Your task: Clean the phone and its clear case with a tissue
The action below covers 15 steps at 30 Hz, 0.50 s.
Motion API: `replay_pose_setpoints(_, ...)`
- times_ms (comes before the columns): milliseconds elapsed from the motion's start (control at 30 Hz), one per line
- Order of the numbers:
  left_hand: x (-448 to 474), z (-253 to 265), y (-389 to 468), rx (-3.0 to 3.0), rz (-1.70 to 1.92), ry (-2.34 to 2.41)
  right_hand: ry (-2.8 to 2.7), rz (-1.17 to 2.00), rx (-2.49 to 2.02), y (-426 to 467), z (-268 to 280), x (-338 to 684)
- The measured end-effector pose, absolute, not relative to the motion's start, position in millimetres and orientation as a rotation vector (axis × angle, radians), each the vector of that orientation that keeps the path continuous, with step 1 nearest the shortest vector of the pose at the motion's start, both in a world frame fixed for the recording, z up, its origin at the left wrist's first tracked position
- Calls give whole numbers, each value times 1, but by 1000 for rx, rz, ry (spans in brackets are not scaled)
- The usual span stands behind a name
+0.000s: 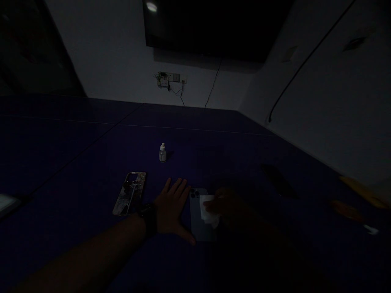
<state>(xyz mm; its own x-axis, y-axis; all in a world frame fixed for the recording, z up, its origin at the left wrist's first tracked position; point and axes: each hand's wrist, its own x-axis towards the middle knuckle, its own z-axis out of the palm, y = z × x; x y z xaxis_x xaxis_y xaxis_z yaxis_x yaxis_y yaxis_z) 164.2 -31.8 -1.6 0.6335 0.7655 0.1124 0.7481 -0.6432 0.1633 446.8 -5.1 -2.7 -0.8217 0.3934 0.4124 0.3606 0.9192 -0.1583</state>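
Note:
A smartphone [198, 228] lies back up on the dark blue surface, its camera lenses at the far left corner. My left hand [172, 207], with a dark watch on the wrist, rests flat along the phone's left edge, fingers spread. On the phone's back, my right hand [224, 205] presses a white tissue [208, 217]; that hand is deep in shadow and partly blurred. A patterned phone case [130, 193] lies left of my left hand. Beyond the hands stands a small bottle [162, 154] with a white cap.
A dark flat object [277, 181] lies to the right. Farther right are a yellow object [363, 191] and an orange one with a white tip [348, 211], both dim. A pale object [7, 203] sits at the left edge. Wall sockets [172, 77] and a large screen [214, 24] are behind.

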Motion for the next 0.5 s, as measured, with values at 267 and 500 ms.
replay_pose_setpoints(267,164,-2,-32,2760,278,1277,-2724,-80,-811,-12,10,439)
replay_pose_setpoints(500,165,3,-32,2734,227,1266,-2836,46,-731,-17,6,437)
